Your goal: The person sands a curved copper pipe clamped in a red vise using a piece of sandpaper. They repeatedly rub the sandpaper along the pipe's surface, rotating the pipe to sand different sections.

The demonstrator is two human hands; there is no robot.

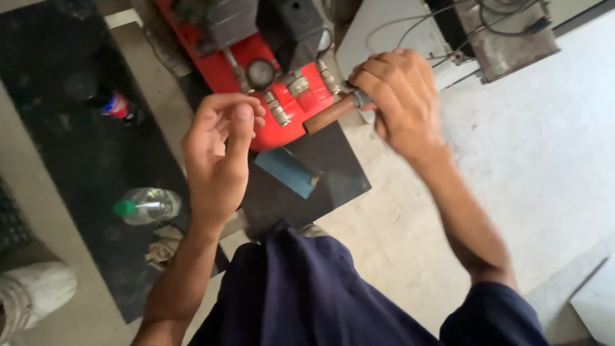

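Right hand [396, 96] is closed in a fist around the far end of a copper pipe [328, 115]; the pipe runs from that fist down and leftward, its free end pointing toward the left hand. Left hand [221, 154] is raised just beside the free end, not touching it, fingers loosely curled, thumb up, holding nothing. Directly beneath the pipe stands a red compressor [282, 109] with a round gauge [260, 73] and metal fittings. On the black mat [64, 160] to the left lie a clear bottle [148, 205] with a green cap and a dark bottle [115, 104].
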